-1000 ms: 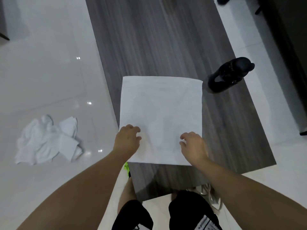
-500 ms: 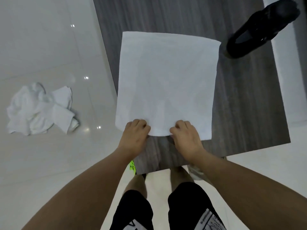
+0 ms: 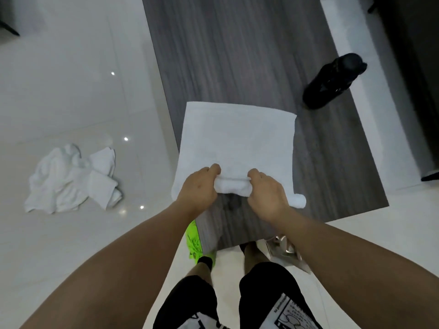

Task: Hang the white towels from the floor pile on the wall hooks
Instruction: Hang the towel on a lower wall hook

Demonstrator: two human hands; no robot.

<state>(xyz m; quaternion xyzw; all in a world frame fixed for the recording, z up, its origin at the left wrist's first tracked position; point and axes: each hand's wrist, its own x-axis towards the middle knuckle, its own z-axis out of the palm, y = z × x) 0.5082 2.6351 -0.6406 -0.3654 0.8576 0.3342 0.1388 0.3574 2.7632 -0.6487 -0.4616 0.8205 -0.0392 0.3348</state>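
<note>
A white towel [image 3: 237,138] lies flat on a dark grey wood-grain table [image 3: 237,55]. Its near edge is rolled into a short tube. My left hand [image 3: 198,188] and my right hand [image 3: 266,193] both grip that roll, side by side, fingers curled over it. The roll's right end sticks out past my right hand. A crumpled pile of white towels [image 3: 71,179] lies on the glossy white floor to the left. No wall hooks are in view.
A black bottle [image 3: 332,84] lies on the table's right side. A dark cabinet edge [image 3: 415,67] runs along the far right. My legs in black shorts, a green shoe [image 3: 194,243] and a silvery bag [image 3: 285,252] are below the table's near edge.
The towel lay fully flat with my hands on its near edge. Now that edge is rolled up away from me and both hands grip the roll.
</note>
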